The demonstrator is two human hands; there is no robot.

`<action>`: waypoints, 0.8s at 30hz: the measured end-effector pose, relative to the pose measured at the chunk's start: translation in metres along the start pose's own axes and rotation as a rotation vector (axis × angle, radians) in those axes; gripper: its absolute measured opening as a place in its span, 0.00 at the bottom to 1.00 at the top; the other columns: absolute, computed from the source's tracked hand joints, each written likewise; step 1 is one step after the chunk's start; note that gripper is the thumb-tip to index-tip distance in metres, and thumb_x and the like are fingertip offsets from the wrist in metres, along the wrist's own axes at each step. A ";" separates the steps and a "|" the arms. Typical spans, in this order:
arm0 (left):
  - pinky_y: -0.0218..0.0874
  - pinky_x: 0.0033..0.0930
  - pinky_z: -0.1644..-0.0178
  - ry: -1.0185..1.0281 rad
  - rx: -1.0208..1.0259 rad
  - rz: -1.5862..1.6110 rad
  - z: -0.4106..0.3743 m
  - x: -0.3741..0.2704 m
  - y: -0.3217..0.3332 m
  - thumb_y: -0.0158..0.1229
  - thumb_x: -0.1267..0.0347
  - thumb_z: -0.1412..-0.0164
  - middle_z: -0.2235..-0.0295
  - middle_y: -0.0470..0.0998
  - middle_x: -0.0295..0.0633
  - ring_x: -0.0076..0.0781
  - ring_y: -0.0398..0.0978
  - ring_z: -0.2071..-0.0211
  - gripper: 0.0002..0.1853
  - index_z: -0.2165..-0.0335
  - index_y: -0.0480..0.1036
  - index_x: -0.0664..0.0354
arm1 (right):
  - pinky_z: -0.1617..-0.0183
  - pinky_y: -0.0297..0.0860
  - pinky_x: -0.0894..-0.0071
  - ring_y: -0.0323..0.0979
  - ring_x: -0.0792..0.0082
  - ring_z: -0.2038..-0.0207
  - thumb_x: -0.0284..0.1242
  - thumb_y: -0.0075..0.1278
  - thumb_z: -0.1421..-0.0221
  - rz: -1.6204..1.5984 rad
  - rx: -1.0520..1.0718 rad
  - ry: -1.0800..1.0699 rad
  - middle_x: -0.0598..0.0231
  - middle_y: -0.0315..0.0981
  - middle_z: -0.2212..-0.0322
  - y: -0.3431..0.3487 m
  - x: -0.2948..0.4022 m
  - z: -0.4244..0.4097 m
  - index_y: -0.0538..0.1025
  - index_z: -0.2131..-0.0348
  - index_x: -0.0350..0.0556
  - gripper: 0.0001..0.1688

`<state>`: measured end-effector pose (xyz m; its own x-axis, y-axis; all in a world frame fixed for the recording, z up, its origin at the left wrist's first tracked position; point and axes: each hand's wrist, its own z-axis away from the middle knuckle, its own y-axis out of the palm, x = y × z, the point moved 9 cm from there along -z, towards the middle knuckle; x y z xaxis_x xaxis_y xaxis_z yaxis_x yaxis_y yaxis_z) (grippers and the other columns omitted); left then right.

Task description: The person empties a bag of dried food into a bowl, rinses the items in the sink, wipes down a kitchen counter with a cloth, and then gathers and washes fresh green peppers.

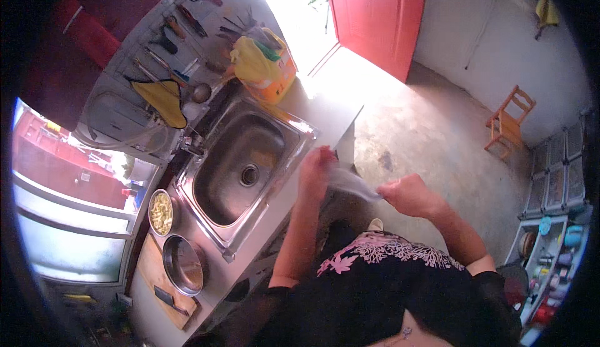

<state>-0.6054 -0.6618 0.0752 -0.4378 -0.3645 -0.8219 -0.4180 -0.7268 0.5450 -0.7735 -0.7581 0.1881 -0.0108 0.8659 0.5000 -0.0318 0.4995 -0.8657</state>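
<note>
My left hand [320,169] and my right hand [412,195] are both closed on a thin, whitish translucent sheet, perhaps a plastic bag [352,185]. It is blurred and stretched between them, in front of the counter's edge. Left of my hands lies a stainless steel sink [225,202] with its drain showing. A metal bowl of pale yellow cut pieces [161,215] stands beside the sink. Near it, a second metal bowl [183,266] rests partly over a wooden cutting board [152,265]. On the board lies a dark-bladed knife [165,296].
An orange and yellow container [276,82] with a yellow cloth stands behind the sink. Utensils and a yellow cloth [161,101] hang on the wall. A red door [375,19] stands open. A wooden chair [508,124] and a shelf of containers [539,253] are at the right.
</note>
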 end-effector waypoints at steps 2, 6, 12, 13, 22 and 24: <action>0.59 0.29 0.58 -0.086 0.039 0.000 -0.001 0.006 0.022 0.44 0.59 0.42 0.66 0.72 0.39 0.27 0.69 0.65 0.19 0.61 0.68 0.63 | 0.75 0.65 0.60 0.69 0.52 0.77 0.27 0.46 0.56 0.112 0.033 0.072 0.51 0.69 0.81 0.004 -0.036 -0.007 0.71 0.71 0.46 0.08; 0.49 0.36 0.46 0.171 0.292 -0.407 -0.008 -0.019 0.071 0.46 0.53 0.44 0.54 0.67 0.44 0.33 0.62 0.51 0.28 0.53 0.62 0.63 | 0.76 0.64 0.62 0.69 0.55 0.80 0.29 0.47 0.54 -0.133 -0.146 -0.027 0.52 0.68 0.84 -0.028 -0.049 -0.035 0.71 0.74 0.45 0.07; 0.55 0.30 0.51 -0.012 0.731 -0.546 -0.042 -0.023 0.131 0.55 0.70 0.49 0.56 0.66 0.41 0.28 0.65 0.55 0.29 0.48 0.56 0.60 | 0.80 0.62 0.75 0.65 0.75 0.84 0.27 0.45 0.51 -0.698 0.110 0.033 0.67 0.66 0.87 -0.051 -0.088 -0.105 0.71 0.71 0.43 0.07; 0.58 0.29 0.52 -0.129 0.736 -0.496 -0.051 -0.019 0.130 0.55 0.73 0.50 0.58 0.67 0.41 0.27 0.67 0.58 0.30 0.48 0.56 0.60 | 0.80 0.61 0.76 0.64 0.78 0.84 0.26 0.44 0.51 -0.761 0.106 0.064 0.70 0.65 0.87 -0.058 -0.100 -0.118 0.72 0.70 0.42 0.08; 0.64 0.26 0.65 0.180 0.535 -0.648 -0.179 -0.204 0.078 0.56 0.74 0.51 0.69 0.72 0.35 0.21 0.70 0.68 0.18 0.58 0.68 0.61 | 0.81 0.59 0.84 0.61 0.83 0.83 0.31 0.41 0.44 -0.874 0.115 0.004 0.72 0.65 0.84 -0.113 -0.125 -0.254 0.70 0.72 0.40 0.11; 0.63 0.26 0.64 0.424 0.292 -0.908 -0.214 -0.266 0.053 0.55 0.72 0.50 0.67 0.71 0.35 0.22 0.69 0.70 0.14 0.61 0.69 0.59 | 0.81 0.59 0.83 0.61 0.83 0.83 0.33 0.41 0.44 -0.873 0.091 -0.061 0.71 0.65 0.84 -0.118 -0.111 -0.298 0.69 0.72 0.40 0.12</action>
<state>-0.3407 -0.7280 0.2870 0.4291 0.0336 -0.9026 -0.6510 -0.6812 -0.3349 -0.4704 -0.9058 0.2279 0.0010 0.1719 0.9851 -0.1333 0.9763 -0.1702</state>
